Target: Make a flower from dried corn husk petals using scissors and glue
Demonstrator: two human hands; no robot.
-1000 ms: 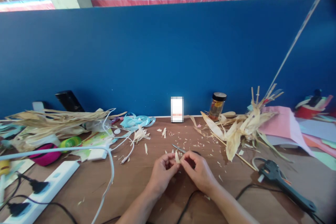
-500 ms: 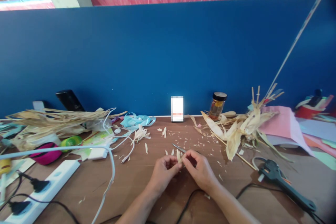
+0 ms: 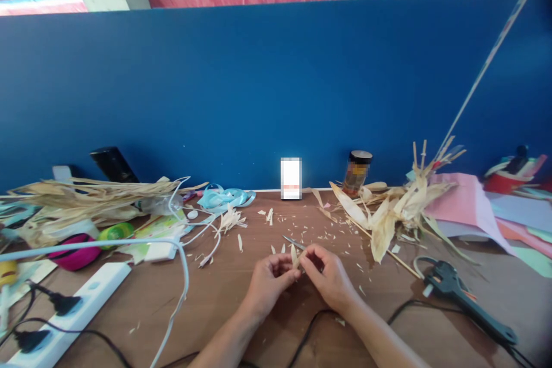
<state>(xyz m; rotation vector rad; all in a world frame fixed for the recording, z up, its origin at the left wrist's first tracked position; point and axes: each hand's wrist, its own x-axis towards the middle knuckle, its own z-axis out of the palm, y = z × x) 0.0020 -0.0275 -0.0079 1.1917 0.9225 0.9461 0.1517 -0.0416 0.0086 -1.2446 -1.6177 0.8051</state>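
My left hand [image 3: 276,276] is closed in a pinch on a small pale piece of dried corn husk [image 3: 294,255], which stands up between the fingertips. My right hand [image 3: 325,276] meets it from the other side, its thumb and forefinger pinching the same husk piece. A thin pointed metal blade [image 3: 292,240] sticks out just beyond the right fingers; its other end is hidden, so I cannot tell whether the hand holds it or it lies on the table. Small husk petals [image 3: 240,242] and trimmings are scattered beyond both hands.
A glue gun [image 3: 466,299] lies at right, near a husk figure [image 3: 388,218] and a lidded jar [image 3: 357,173]. A lit phone [image 3: 291,178] leans against the blue partition [image 3: 259,80]. At left are a power strip [image 3: 81,307], cables, blue ribbon [image 3: 225,198] and a husk bundle [image 3: 99,192].
Both hands stay in place, with the fingertips shifting only slightly around the husk piece. The view has moved very little.
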